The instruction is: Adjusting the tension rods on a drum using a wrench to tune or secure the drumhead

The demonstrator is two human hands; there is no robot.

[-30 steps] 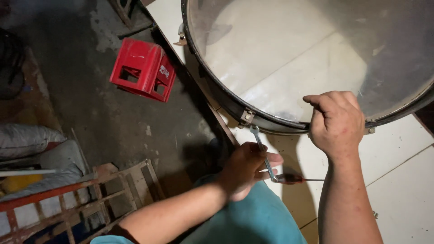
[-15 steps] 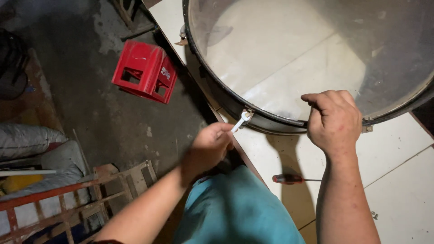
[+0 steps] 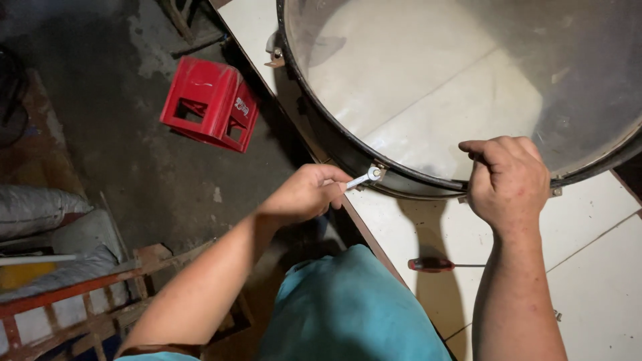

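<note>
White tiled floor [image 3: 602,267] — wrench [image 3: 362,179] slants up-right into drum rim [image 3: 414,182].

- A red plastic crate [image 3: 208,103] lies tipped on its side on the dark, dirty floor [image 3: 134,174].
- A screwdriver with a red handle [image 3: 445,265] lies flat on the white tiled top [image 3: 602,267].
- A frame of wooden slats with a red bar [image 3: 73,301] sits low on the left.
- Grey stuffed sacks [image 3: 47,220] lie beside it, near the left edge.
- Something yellow [image 3: 23,275] peeks out under the sacks.
- A dark round thing [image 3: 10,93] sits at the far left edge, too dim to tell.
</note>
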